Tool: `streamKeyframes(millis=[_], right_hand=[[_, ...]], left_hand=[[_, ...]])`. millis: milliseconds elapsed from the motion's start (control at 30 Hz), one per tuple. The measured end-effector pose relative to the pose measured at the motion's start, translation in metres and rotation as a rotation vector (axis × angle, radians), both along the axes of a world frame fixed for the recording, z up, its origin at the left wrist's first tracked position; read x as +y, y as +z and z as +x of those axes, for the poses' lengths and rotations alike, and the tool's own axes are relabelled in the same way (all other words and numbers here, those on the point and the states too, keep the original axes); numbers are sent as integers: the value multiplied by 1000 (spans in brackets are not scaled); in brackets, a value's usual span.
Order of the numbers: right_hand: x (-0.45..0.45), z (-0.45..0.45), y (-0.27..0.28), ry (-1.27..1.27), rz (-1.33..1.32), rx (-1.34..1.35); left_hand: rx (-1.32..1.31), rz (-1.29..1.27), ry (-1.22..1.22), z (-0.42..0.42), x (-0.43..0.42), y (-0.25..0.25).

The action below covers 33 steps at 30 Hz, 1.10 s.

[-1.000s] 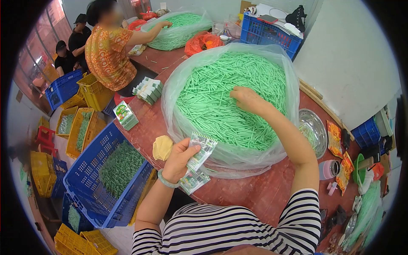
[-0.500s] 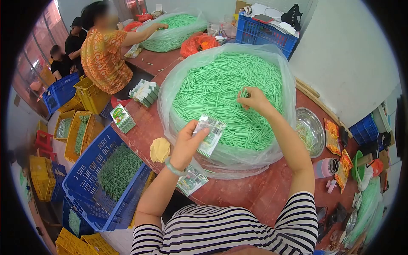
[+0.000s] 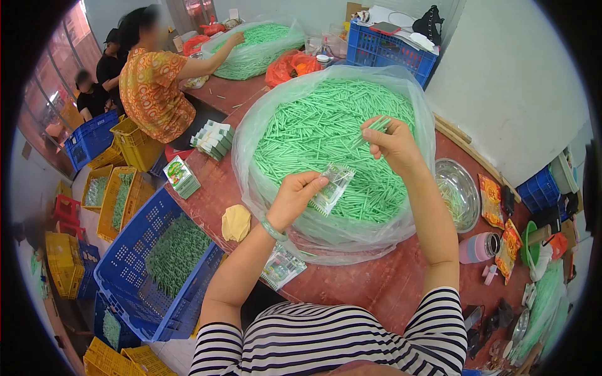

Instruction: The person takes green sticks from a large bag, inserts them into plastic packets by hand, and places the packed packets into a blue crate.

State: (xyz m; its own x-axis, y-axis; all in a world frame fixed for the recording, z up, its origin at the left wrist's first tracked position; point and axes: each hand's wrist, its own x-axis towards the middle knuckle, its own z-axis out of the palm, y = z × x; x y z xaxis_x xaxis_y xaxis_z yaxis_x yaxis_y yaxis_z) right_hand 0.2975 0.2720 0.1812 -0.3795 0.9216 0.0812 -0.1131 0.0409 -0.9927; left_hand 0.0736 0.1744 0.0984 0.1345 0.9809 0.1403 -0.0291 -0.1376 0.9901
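A big clear plastic bag (image 3: 246,182) stands rolled open on the red table, heaped with short green sticks (image 3: 307,131). Over its near side my left hand (image 3: 295,199) pinches a small printed packet (image 3: 334,188) between thumb and fingers. My right hand (image 3: 394,145) is closed on a few green sticks (image 3: 375,128), lifted just above the heap. Whether the packet's mouth is open I cannot tell. Below my left wrist more printed packets (image 3: 283,266) lie at the table edge, partly hidden by my forearm.
Stacked packets (image 3: 182,177) and bundled packets (image 3: 213,139) sit left, near a yellow cloth (image 3: 236,223). A blue crate (image 3: 125,282) holds green packets beside the table. At right are a metal bowl (image 3: 465,216) and a pink bottle (image 3: 480,248). Another person (image 3: 153,88) reaches into a second bag.
My right hand has risen from the heap with green sticks in its fingers. My left hand has moved right with the packet, which is now more tilted.
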Motion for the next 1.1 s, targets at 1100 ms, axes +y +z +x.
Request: streamKeyframes(millis=[1100], right_hand=[[-30,-3,-6,199,572,-497]], left_hand=[[-518,-169,-126,32,20,7]])
